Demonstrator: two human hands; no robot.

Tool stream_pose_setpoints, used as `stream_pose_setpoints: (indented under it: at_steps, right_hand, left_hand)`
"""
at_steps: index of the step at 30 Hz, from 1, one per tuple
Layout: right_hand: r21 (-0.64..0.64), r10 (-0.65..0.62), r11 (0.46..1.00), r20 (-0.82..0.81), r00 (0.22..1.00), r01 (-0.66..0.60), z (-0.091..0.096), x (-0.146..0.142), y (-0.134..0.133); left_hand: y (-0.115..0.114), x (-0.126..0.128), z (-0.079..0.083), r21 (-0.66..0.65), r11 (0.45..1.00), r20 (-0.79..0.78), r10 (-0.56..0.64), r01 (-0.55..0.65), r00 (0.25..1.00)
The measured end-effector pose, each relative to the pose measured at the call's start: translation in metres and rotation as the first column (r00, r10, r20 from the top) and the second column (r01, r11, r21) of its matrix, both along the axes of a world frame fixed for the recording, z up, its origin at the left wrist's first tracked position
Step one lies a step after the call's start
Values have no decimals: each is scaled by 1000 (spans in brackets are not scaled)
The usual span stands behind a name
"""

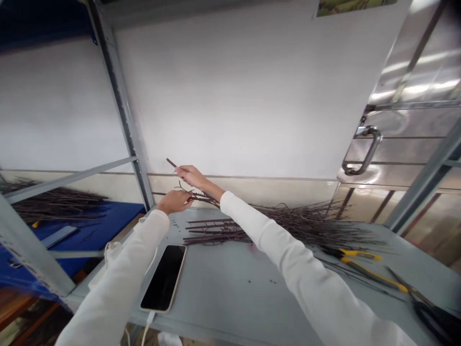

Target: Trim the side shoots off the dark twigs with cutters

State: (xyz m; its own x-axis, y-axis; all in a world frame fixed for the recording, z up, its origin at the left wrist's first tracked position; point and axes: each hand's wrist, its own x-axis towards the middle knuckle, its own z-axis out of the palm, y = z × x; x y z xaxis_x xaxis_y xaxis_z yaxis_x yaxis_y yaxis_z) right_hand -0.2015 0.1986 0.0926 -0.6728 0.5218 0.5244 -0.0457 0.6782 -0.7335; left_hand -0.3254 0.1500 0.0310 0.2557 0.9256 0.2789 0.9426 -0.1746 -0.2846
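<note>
My right hand (190, 175) is raised over the far left of the grey table (230, 283), fingers pinched on a thin dark twig (172, 163) that sticks up to the left. My left hand (175, 200) is just below it, fingers closed on dark twigs (201, 196) at the same spot. A row of short cut twigs (212, 229) lies on the table under my right forearm. A large heap of long dark twigs (309, 223) spreads to the right.
A black phone (164, 277) on a white cable lies near the table's front left. Yellow-handled pruners (360, 262) and black scissors (432, 312) lie at the right. A metal rack post (122, 105) stands left, with more twigs (46, 202) beyond it. A steel door handle (362, 150) is at the right.
</note>
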Motion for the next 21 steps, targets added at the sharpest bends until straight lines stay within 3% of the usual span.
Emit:
stream_pose_setpoints:
  at_steps: [5, 9, 16, 21]
  right_hand:
    - [61, -28, 998, 188, 982, 16, 5, 11, 2]
    - [140, -132, 986, 304, 943, 92, -2, 33, -1]
    - [261, -297, 950, 587, 753, 171, -52, 97, -5]
    - [341, -444, 893, 573, 689, 292, -71, 93, 5]
  left_hand:
    - [-1, -5, 0, -56, 998, 10, 11, -10, 1000]
    - [0, -8, 1, -63, 997, 50, 48, -45, 998]
    - [3, -13, -6, -9, 992, 187, 122, -122, 975]
    - [-7, 9, -20, 183, 947, 306, 200, -263, 931]
